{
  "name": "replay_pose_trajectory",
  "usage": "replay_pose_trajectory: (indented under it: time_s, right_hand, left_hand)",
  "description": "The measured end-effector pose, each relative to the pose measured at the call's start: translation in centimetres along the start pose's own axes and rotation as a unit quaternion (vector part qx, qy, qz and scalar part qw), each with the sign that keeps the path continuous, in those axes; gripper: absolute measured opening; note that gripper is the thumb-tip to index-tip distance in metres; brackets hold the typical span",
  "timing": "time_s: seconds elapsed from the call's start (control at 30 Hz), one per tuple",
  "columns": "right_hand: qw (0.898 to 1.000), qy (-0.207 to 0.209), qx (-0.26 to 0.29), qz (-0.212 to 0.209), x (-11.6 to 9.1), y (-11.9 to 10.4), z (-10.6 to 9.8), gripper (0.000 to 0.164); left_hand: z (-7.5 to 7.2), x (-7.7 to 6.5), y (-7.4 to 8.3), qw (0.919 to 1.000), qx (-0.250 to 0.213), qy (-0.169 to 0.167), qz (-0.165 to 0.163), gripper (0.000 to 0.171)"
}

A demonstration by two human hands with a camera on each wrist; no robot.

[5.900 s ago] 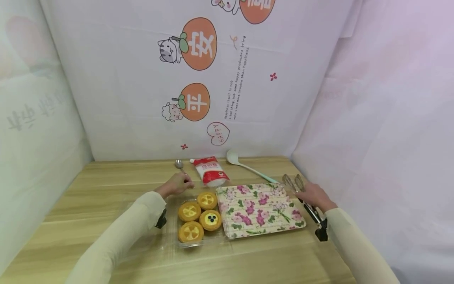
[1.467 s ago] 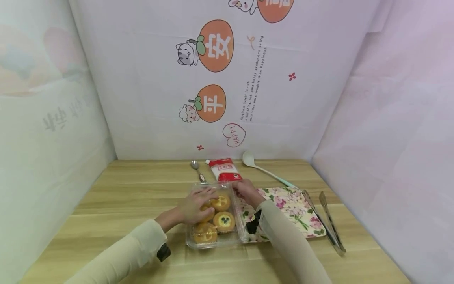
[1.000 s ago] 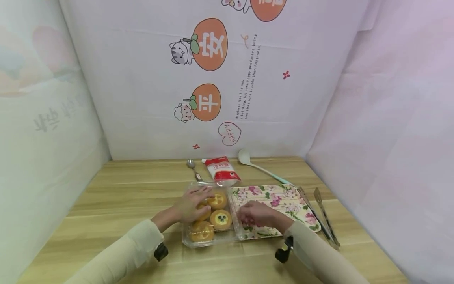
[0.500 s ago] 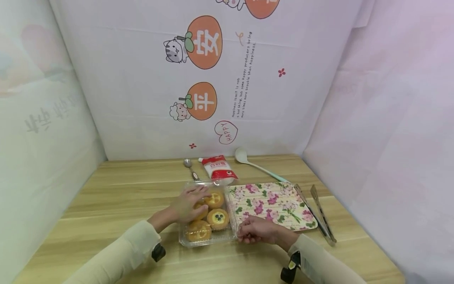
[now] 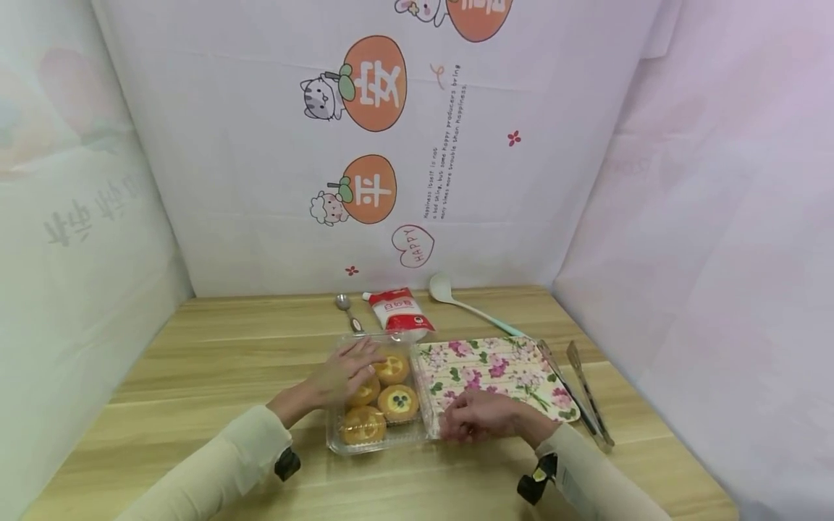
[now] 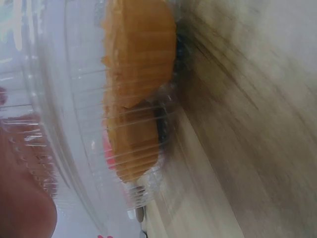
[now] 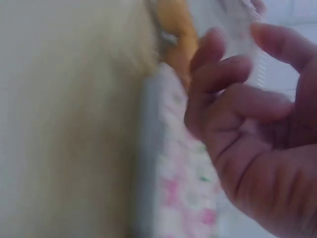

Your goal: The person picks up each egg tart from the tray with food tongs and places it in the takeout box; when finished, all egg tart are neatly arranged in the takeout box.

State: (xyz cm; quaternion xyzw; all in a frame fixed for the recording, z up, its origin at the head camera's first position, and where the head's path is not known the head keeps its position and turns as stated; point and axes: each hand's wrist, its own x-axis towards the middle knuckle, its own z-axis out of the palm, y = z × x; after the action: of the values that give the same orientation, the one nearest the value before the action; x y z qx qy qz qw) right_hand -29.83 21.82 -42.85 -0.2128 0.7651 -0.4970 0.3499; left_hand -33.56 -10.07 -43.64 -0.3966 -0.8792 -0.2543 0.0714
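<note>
A clear plastic clamshell box (image 5: 409,433) with several egg tarts (image 5: 399,402) inside lies in the middle of the table, its lid down over them. My left hand (image 5: 344,375) rests on the lid's left half with fingers spread. At the box's near right corner is my right hand (image 5: 485,416), above the floral tray's near left part. In the right wrist view its fingers (image 7: 237,106) are curled, and a fingertip and another digit meet at the clear rim, seeming to pinch it. Tart sides (image 6: 138,49) show through the ribbed wall in the left wrist view.
The floral tray (image 5: 528,373) adjoins the box on its right. Metal tongs (image 5: 586,394) lie at the tray's right edge. Behind stand a teaspoon (image 5: 349,315), a red-and-white bag (image 5: 399,311) and a white ladle (image 5: 441,288). Cloth walls enclose the table's back and sides.
Earlier the lid was open and my right hand was at the tongs. Since then the lid has come down, and my right hand has moved from the box's far right corner to the near one.
</note>
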Motion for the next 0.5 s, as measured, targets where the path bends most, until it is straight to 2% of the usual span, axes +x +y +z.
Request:
replay_pose_trajectory:
  time_s: [0.1, 0.13, 0.2, 0.27, 0.33, 0.37, 0.43, 0.5]
  right_hand:
    - [0.993, 0.074, -0.09, -0.026, 0.0, -1.3, -1.5, 0.029]
    - [0.986, 0.11, -0.119, -0.036, 0.2, -1.8, -2.0, 0.03]
    - [0.963, 0.189, -0.186, -0.055, 0.8, -3.0, -3.0, 0.036]
    - [0.928, 0.263, -0.254, -0.067, 1.7, -4.2, -4.1, 0.048]
    - [0.888, 0.318, -0.327, -0.062, 2.8, -5.3, -5.6, 0.062]
    - [0.866, 0.339, -0.364, -0.055, 3.4, -5.9, -6.4, 0.068]
    - [0.829, 0.368, -0.419, -0.037, 4.7, -6.7, -8.1, 0.076]
    - [0.801, 0.388, -0.456, -0.012, 5.9, -7.4, -9.6, 0.08]
  left_hand:
    - [0.0, 0.0, -0.1, 0.9997, 0.016, 0.013, 0.014, 0.043]
    - [-0.1, 0.0, -0.2, 0.9994, 0.018, 0.022, 0.017, 0.044]
    - [-0.5, 0.0, -0.2, 0.999, 0.011, 0.041, 0.016, 0.047]
    - [-1.3, 0.2, -0.5, 0.998, 0.001, 0.063, 0.006, 0.049]
    - [-2.5, 0.6, -1.2, 0.9967, 0.001, 0.081, -0.013, 0.049]
    - [-3.3, 1.0, -1.8, 0.9958, 0.007, 0.088, -0.025, 0.05]
    - [-4.8, 1.8, -3.4, 0.9933, 0.031, 0.093, -0.061, 0.054]
    - [-6.3, 2.7, -5.2, 0.9889, 0.069, 0.084, -0.102, 0.058]
